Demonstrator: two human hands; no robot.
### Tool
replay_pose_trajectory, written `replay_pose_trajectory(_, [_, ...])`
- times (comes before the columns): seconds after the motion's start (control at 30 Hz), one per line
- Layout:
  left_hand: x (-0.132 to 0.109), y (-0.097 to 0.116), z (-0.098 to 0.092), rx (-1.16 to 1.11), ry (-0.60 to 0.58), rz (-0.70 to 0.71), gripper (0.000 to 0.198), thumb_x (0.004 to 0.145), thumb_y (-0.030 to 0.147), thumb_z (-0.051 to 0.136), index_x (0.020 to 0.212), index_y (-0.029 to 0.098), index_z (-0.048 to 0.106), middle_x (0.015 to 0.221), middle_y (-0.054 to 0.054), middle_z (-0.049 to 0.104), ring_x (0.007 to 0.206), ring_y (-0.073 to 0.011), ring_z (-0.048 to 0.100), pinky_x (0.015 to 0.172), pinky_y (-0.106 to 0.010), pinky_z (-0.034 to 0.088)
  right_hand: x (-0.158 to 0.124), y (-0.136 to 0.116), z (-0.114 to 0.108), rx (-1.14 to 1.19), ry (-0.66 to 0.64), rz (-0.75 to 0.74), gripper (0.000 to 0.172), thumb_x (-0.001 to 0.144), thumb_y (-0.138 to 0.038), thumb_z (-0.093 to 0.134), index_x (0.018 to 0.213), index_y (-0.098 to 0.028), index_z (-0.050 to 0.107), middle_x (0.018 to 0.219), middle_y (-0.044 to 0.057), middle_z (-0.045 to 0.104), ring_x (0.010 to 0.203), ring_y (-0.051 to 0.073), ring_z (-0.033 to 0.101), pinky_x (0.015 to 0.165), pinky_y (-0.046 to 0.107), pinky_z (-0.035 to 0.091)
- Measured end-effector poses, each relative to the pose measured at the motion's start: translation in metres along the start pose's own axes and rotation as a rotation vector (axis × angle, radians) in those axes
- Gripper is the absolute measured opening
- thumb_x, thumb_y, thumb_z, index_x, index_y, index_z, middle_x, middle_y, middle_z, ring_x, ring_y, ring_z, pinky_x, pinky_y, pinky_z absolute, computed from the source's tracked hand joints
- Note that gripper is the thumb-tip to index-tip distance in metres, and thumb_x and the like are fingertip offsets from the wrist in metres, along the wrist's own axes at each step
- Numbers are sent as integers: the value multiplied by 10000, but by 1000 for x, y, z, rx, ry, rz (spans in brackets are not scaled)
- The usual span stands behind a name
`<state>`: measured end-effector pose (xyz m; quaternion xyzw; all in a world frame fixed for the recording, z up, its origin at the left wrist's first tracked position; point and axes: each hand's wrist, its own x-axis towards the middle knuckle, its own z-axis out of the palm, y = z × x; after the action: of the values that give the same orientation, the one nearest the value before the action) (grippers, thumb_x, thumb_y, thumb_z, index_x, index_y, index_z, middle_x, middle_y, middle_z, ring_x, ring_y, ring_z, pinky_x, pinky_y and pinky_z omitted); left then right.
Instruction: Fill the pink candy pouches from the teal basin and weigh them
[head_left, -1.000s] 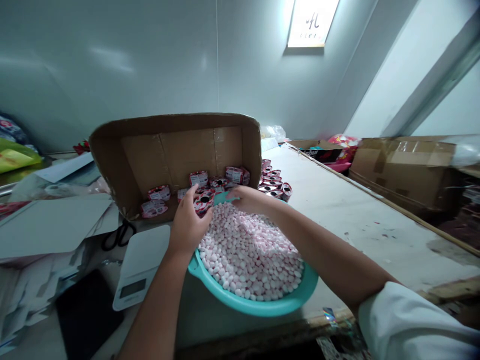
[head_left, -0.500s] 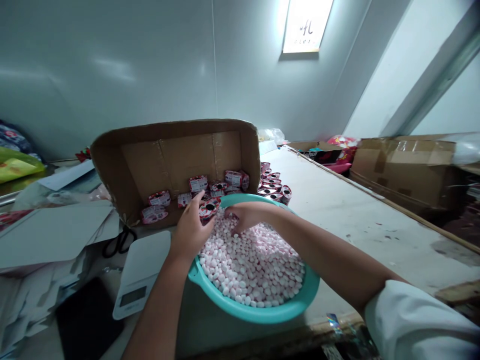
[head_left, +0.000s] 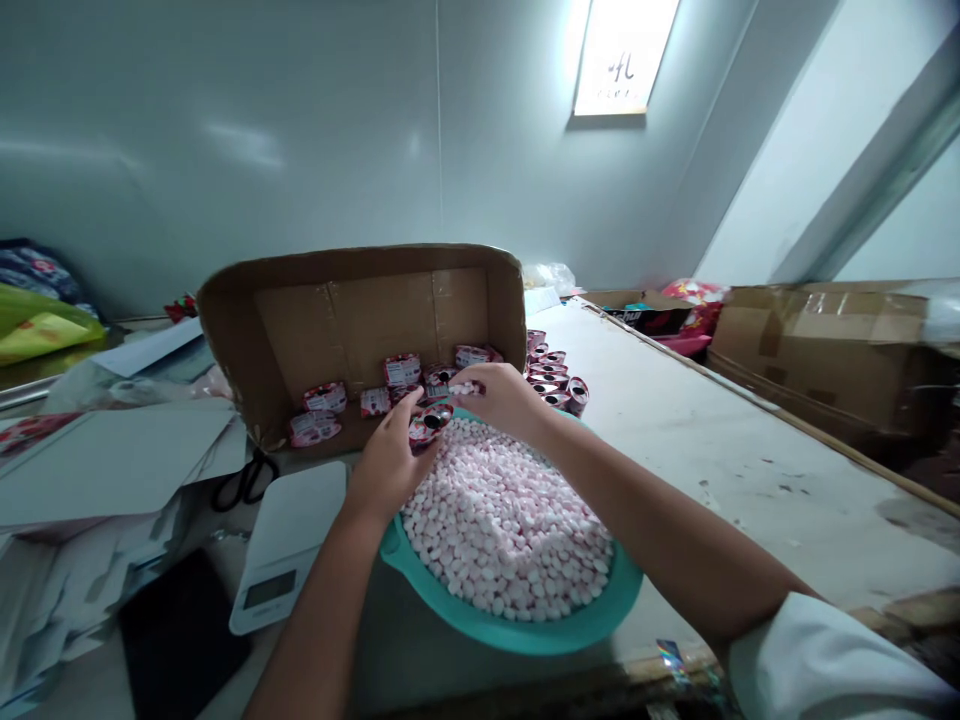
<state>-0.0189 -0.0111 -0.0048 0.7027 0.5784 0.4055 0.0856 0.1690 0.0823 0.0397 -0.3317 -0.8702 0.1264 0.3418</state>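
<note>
From my end, the right hand has just come up: half a second ago I had its fingers down among the candies, and now they are closed on a few pale pieces. That puts those pieces clear of the heap and close to the dark opening of the small pack. The pack sits in my left hand, gripped between thumb and fingers much as in the earlier view. The turquoise basin lies below and nearer than the right fingers; beyond the left fingers stands the cardboard box, with more packs inside.
</note>
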Motion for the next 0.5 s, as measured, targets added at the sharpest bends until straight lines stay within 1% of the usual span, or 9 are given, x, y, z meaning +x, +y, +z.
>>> replay_pose_trajectory(0.1, [0,0,-1,-39,-12,-19,684,847,394,666,1456,203,418,1269,-101,636,1169,-253,611,1038,-392,479,-4,-13,6,51,15,-85,152,829,-147,734,978,-163,757,959,47,732,825,160,662,766,244,491])
replay_pose_trajectory(0.23, [1,1,-2,-71,-19,-51,721,804,359,710,1452,217,430,1263,-94,640,1185,-261,603,1052,-409,469,-8,-21,13,85,-20,-175,144,826,-108,720,954,-163,755,924,48,722,821,159,650,779,243,479])
replay_pose_trajectory(0.4, [0,3,-3,-94,-57,-27,754,782,364,735,1455,221,426,1273,-95,634,1199,-255,599,1056,-388,469,-8,-20,13,109,-61,-209,108,823,-99,717,913,-152,746,877,45,713,783,155,633,732,233,462])
replay_pose_trajectory(0.5, [0,4,-2,-83,-53,-27,746,780,355,733,1449,223,432,1293,-99,626,1195,-255,602,1046,-386,478,-8,-21,13,133,-72,-207,160,804,-82,732,941,-164,742,896,29,718,798,147,638,740,222,462])
